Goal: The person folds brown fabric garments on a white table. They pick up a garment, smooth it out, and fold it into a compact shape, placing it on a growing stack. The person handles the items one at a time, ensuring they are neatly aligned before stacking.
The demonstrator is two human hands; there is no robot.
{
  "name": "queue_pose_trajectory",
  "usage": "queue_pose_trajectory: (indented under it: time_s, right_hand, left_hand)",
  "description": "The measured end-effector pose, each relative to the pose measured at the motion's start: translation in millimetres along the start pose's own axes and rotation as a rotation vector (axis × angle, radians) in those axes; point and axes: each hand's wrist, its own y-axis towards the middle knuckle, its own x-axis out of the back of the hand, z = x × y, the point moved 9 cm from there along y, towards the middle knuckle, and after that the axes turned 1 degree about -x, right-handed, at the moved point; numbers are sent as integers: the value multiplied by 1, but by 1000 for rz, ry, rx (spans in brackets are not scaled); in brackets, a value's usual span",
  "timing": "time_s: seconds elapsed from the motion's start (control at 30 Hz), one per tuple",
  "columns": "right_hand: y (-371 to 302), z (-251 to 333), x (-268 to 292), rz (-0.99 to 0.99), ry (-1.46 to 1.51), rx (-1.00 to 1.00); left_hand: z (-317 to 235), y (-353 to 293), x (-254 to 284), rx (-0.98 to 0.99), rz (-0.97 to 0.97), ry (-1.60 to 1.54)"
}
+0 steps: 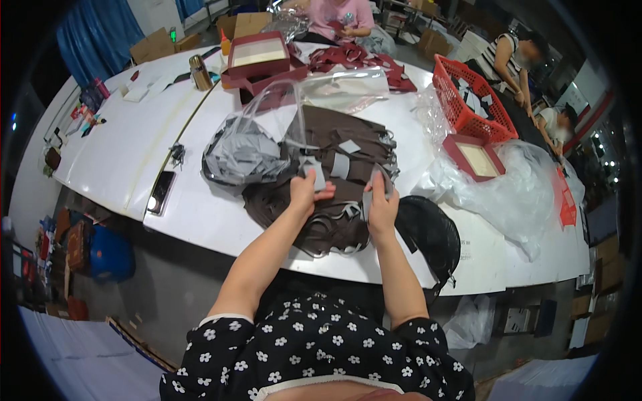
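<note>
Both hands are over a pile of dark brown fabric pieces [348, 130] near the table's front edge. My left hand [304, 195] pinches a small light grey flat piece [313, 175] between thumb and fingers. In my right hand [382, 208], thumb and fingers close on a grey strip [367, 200]; part of it is hidden by the hand. A wider grey piece [340, 166] lies on the brown fabric between the hands, with a small grey square [348, 146] just beyond it. Left of the pile, a clear plastic bag [242, 154] holds many similar grey pieces.
A black mesh bag [431, 234] lies at the right front edge. Beyond are a red plastic basket [468, 110], maroon boxes [259, 57], crumpled clear plastic [515, 180] and dark red fabric [354, 60]. A phone [161, 192] lies left. Other people work across the table.
</note>
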Motion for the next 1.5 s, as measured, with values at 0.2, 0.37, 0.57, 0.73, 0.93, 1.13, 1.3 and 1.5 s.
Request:
queue_pose_trajectory:
  time_s: [0.2,0.37,0.57,0.73,0.93,1.13,1.3,1.5]
  right_hand:
    - [19,-25,22,-142,-117,-49]
    - [12,-63,9,-72,-8,-193]
    - [46,-97,52,-207,658,-342]
    - [7,35,-29,214,-1178,695]
    - [-15,-31,-58,614,-1180,587]
    - [-2,-65,-27,578,727,-703]
    - [-13,-26,-58,291,191,-387]
    - [25,90,-97,261,182,137]
  left_hand:
    - [15,-70,-96,203,475,141]
    - [8,-71,-92,79,390,270]
    - [1,-64,-66,184,346,-38]
    - [10,-64,-69,222,435,-166]
    - [14,-55,-58,32,323,107]
    - [-29,-66,-62,-72,231,29]
    - [-76,-81,-57,-413,147,883]
    - [-173,-149,-49,-903,-62,1762]
